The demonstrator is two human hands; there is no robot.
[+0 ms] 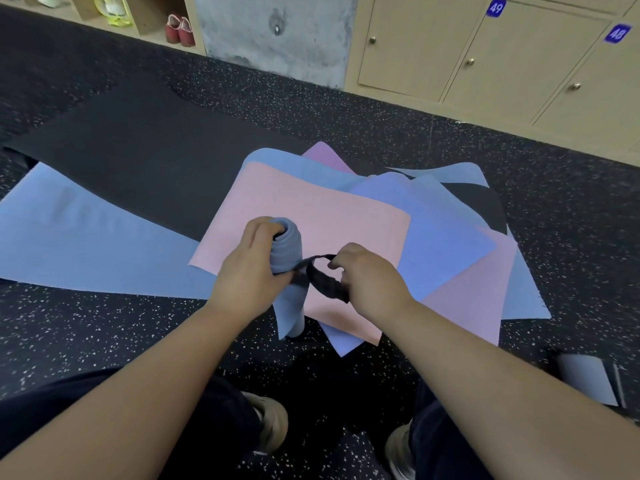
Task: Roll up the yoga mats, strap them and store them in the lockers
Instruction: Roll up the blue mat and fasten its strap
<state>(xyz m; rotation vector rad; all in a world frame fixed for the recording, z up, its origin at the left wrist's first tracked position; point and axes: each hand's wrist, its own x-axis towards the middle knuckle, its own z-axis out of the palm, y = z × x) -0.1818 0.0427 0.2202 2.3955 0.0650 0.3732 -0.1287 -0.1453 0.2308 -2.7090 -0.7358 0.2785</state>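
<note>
At frame centre, a rolled blue mat (286, 251) is held upright, long axis vertical, gripped by the left hand (252, 268). A black strap (323, 277) is pinched by the right hand (370, 282) just right of the roll, looped toward it; lockers (519, 64) stand upper right

A: Floor?
B: Black speckled rubber floor (519, 161).
A: Back wall?
B: Grey concrete pillar (277, 36) in the middle; open wood shoe shelves (149, 19) to its left, w/ red shoes (178, 29).
</note>
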